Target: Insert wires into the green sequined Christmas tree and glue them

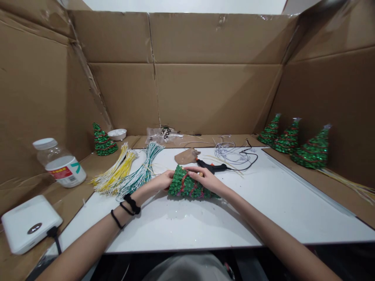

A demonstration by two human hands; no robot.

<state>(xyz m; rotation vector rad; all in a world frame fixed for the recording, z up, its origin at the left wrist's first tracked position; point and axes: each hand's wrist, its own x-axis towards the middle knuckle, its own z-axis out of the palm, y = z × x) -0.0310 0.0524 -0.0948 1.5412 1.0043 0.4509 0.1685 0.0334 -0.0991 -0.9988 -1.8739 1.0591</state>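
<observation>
A small green tinsel tree [190,187] with red trim lies on its side over the white board [190,230], its wide end toward the left. My left hand [164,180] grips the tree at that wide end, the fingertips partly hidden behind it. My right hand [206,178] rests over the tree's upper side with bent fingers holding it. Just beyond my right hand is a black glue gun [215,168], its orange tip near a brown cardboard piece [186,156].
Yellow [118,171] and green-white wire bundles [143,168] lie left of the hands. One tree [103,141], a jar [63,168] and a white device [31,224] are farther left. Several trees [312,150] stand right. Loose wire [228,152] and a cord lie behind.
</observation>
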